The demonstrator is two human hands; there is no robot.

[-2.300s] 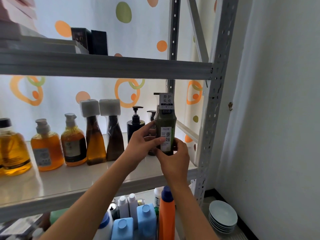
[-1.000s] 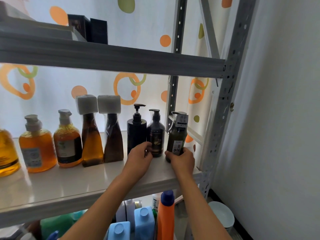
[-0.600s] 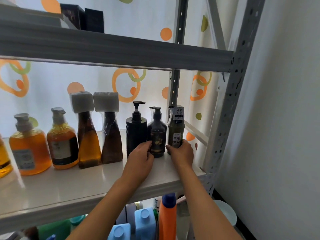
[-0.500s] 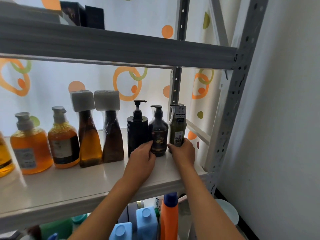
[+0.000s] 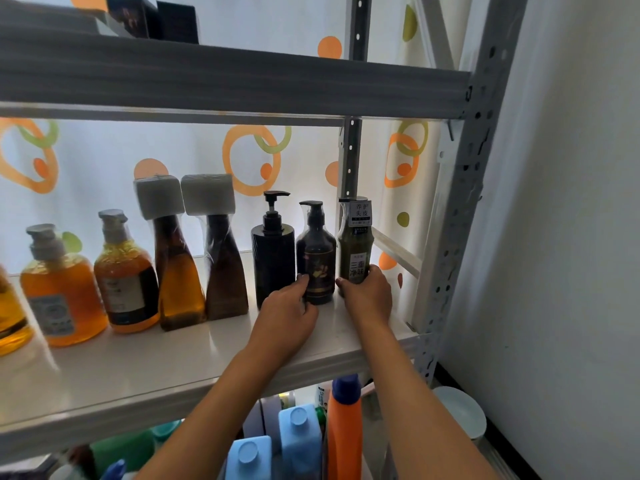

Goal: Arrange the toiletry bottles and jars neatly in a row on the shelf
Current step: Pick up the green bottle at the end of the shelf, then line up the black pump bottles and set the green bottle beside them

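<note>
- At the right end of the white shelf (image 5: 145, 368), against the grey upright post (image 5: 450, 244): olive-green bottle (image 5: 355, 244), upright, tag on its neck, last in the row and nearest the post.
- My right hand (image 5: 369, 299): fingers curled round the base of the olive-green bottle, thumb on its left side.
- Just left of it, away from the post: dark pump bottle (image 5: 316, 258), upright, the two nearly touching.
- My left hand (image 5: 287, 320): fingers curled round the foot of the dark pump bottle from its left side.
- Next leftward: black pump bottle (image 5: 273, 254), upright, close beside the dark one.
- Further from the post: two brown flared bottles (image 5: 201, 271) with white block caps, side by side.
- Furthest from the post: amber pump bottles (image 5: 93, 282), round-bodied, standing in the same line.
- Below the shelf, near the post's foot: orange bottle (image 5: 344, 431) and blue bottles (image 5: 273, 441).
</note>
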